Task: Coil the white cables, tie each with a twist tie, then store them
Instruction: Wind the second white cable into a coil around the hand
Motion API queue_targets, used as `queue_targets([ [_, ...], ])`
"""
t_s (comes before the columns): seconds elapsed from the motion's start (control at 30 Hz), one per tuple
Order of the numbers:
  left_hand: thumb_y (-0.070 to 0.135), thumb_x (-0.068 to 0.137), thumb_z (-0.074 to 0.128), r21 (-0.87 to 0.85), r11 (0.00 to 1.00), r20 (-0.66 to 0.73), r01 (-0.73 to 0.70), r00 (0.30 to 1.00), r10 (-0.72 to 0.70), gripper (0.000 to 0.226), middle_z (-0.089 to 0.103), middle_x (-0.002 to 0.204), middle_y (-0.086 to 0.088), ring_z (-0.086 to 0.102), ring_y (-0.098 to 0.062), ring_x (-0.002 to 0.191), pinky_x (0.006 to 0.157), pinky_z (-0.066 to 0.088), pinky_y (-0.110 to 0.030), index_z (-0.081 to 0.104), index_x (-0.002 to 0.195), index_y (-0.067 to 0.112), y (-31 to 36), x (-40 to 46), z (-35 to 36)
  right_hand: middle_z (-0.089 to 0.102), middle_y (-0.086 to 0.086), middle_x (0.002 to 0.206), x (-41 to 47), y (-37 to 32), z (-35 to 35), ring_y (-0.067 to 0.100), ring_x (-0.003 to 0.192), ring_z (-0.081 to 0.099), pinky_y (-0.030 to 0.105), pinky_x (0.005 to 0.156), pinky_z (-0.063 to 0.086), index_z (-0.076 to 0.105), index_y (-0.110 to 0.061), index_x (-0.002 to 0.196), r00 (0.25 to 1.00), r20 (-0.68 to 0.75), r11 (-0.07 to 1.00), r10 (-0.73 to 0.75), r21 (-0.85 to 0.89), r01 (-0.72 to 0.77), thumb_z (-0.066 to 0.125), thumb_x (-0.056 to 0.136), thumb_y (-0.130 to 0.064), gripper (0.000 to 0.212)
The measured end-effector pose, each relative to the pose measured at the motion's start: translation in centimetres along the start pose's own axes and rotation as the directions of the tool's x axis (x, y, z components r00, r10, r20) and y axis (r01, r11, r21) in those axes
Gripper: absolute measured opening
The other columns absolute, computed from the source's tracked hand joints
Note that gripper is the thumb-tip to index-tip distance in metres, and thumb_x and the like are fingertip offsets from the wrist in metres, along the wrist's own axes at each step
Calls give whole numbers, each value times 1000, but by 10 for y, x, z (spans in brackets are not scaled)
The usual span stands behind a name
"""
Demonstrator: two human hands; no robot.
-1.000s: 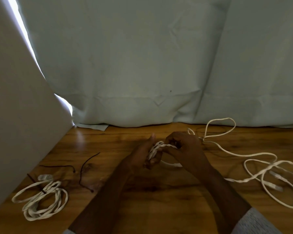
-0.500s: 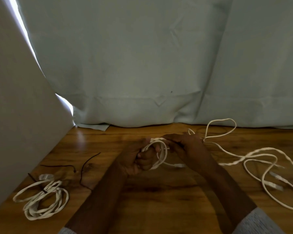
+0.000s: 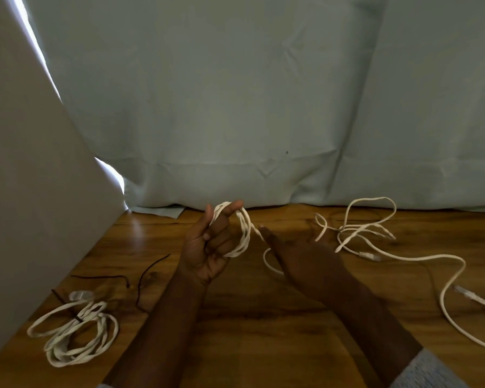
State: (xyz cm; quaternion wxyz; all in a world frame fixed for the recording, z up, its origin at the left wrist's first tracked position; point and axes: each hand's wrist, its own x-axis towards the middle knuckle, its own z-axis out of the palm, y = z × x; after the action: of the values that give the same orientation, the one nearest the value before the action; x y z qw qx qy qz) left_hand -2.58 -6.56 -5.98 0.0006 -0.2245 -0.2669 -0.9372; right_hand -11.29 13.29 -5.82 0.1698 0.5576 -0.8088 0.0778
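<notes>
Since only the head view is given, everything gets read from there. Compared with half a second back, the left hand [image 3: 207, 247] has been lifted and turned palm-up, and the small coil [image 3: 240, 233] is now hung over the raised index finger and thumb, with the lower fingers curled loosely against the bottom of the loops. So the loops are kept in that hand, up off the wooden table [image 3: 263, 331]. The right hand [image 3: 300, 256] has been pulled away from the coil; a second ago it was bunched right against it. Now it's seen flatter, fingers extended toward the coil, and the cable seems to run under or past them. Whether the strand is actually pinched can't be told, the hand is too dark there.

The loose cable tail [image 3: 403, 257] is still spread out well to the right, and more slack looks drawn in than before, so another wrap is probably being set up. Plenty of cable is left to wind, so this one is maybe a third done as a guess.

At the lower left, a finished coil [image 3: 73, 334] is lying flat with a dark tie across it, so one cable counts as done. Two spare twist ties [image 3: 149, 275] are left beside it, near the left forearm. Nothing has been stored yet as far as can be seen.
</notes>
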Motion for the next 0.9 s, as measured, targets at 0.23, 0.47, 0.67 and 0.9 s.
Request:
queue_targets([
  [0.23,27,107,32,31,986,-138,-162,977,165,56,54,66,-4,33,-6,48,47,38,-21,28,144,-15,-1,4,-9,66,5,122,1,-12,-13,22,101,65,28,72,41,14,-26,159,999,47,998,-15,-60,18,31,108,-39,55],
  [0.47,28,104,30,151,956,-336,-250,897,288,52,45,59,6,40,-6,39,41,35,-15,47,134,-11,-4,7,-7,67,4,118,0,-19,-11,22,100,65,27,70,36,33,-22,153,995,13,992,-97,-80,98,35,106,-41,51],
  [0.67,29,99,38,194,942,-416,-275,846,333,53,46,59,5,40,-5,40,43,41,-16,53,130,-11,-7,10,-1,69,3,119,2,-22,-2,24,100,68,30,70,40,44,-22,146,997,-8,994,-74,-75,73,37,105,-44,47],
  [0.9,28,96,43,234,926,-433,-297,821,372,50,73,81,-9,73,-16,74,71,61,-31,50,131,-7,-10,13,-1,69,2,110,1,-28,1,23,96,66,34,76,47,62,-22,121,998,20,998,-62,-15,63,47,99,-46,36],
])
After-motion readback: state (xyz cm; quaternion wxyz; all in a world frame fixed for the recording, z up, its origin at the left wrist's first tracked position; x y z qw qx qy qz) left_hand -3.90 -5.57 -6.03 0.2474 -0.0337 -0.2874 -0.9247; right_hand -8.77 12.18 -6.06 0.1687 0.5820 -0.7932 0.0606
